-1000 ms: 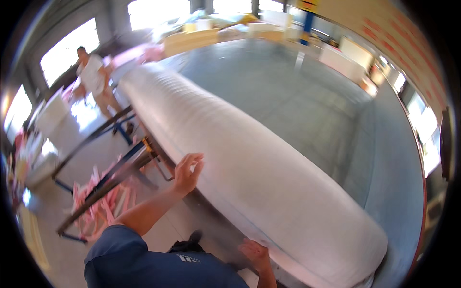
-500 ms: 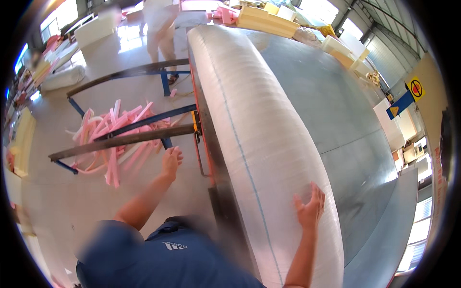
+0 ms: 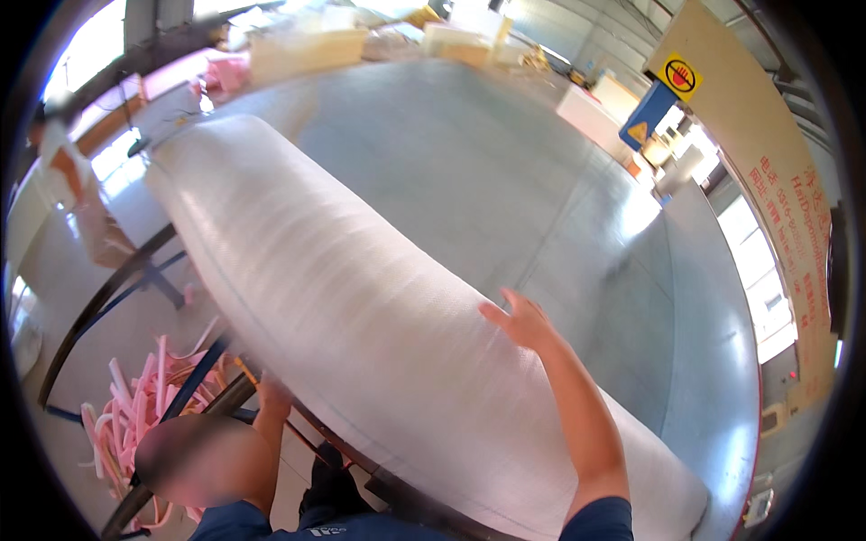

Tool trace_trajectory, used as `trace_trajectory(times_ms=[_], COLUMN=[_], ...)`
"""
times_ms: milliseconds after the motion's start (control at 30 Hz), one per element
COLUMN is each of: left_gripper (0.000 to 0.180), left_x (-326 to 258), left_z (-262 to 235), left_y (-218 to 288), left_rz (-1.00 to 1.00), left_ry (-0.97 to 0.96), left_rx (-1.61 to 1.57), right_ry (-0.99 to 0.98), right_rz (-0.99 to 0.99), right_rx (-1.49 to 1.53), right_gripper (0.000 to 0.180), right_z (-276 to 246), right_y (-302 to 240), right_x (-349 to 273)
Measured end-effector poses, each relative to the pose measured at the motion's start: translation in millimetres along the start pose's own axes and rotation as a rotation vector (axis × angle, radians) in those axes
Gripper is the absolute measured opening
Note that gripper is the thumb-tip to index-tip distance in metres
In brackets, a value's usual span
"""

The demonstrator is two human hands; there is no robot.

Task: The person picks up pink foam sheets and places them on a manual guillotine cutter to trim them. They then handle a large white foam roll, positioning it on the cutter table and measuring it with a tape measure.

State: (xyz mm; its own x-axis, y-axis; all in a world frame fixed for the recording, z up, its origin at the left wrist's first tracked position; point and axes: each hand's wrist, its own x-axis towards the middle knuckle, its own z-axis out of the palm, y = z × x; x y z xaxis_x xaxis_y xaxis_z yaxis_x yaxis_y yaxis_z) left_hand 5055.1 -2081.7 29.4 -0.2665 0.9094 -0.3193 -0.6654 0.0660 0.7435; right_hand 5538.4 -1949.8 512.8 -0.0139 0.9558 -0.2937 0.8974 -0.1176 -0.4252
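A long, thick white foam roll [image 3: 361, 298] lies across the big grey table [image 3: 505, 180], running from the upper left to the lower right. My right hand [image 3: 519, 322] rests flat on top of the roll near its middle, fingers spread, holding nothing. My left hand [image 3: 271, 395] is at the roll's lower near edge, beside a dark metal bar. Its fingers are hidden under the roll, so its grip cannot be made out.
A dark metal frame [image 3: 108, 298] stands to the left of the table. Pink foam strips [image 3: 135, 419] lie on the floor beneath it. Pale foam blocks [image 3: 307, 50] sit at the table's far end. Another person [image 3: 68, 176] is at the far left. Signs [image 3: 649, 113] hang at the upper right.
My right hand has moved from the roll's side up onto its top. My left hand has gone from open beside the frame to the roll's underside. The view has swung right.
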Motion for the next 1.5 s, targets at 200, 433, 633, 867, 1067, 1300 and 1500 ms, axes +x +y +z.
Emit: trace_trajectory(times_ms=[200, 433, 633, 867, 1067, 1300, 1500], left_gripper=[0.062, 0.061, 0.06, 0.058, 0.057, 0.054, 0.045], left_x=[28.0, 37.4, 43.7, 41.6, 17.3, 29.7, -85.4], left_z=[99.4, 149.9, 194.0, 206.9, 239.8, 182.4, 66.5], left_y=[8.0, 20.9, 16.1, 37.2, 43.3, 57.0, 55.4], left_rz=[-0.314, -0.424, -0.493, -0.496, -0.557, -0.31, -0.097], left_ry=[-0.037, -0.076, -0.114, -0.143, -0.22, -0.064, 0.074], left_rx=[-0.334, -0.43, -0.509, -0.577, -0.806, 0.486, 0.998], right_ry=[-0.334, -0.407, -0.401, 0.002, 0.27, 0.503, 0.669], right_rz=[0.067, 0.053, 0.106, 0.081, -0.131, -0.383, -0.489], right_rx=[-0.003, 0.014, 0.112, -0.195, -0.349, -0.387, -0.19], right_gripper=[0.097, 0.093, 0.089, 0.082, 0.084, 0.083, 0.065], right_z=[22.3, 5.1, 2.4, -12.6, 25.6, 52.0, 93.4], right_y=[-20.3, -20.2, -8.3, -39.7, -33.6, -41.5, -24.4], right_x=[81.5, 109.9, 114.7, 93.8, -35.4, -82.3, -154.9])
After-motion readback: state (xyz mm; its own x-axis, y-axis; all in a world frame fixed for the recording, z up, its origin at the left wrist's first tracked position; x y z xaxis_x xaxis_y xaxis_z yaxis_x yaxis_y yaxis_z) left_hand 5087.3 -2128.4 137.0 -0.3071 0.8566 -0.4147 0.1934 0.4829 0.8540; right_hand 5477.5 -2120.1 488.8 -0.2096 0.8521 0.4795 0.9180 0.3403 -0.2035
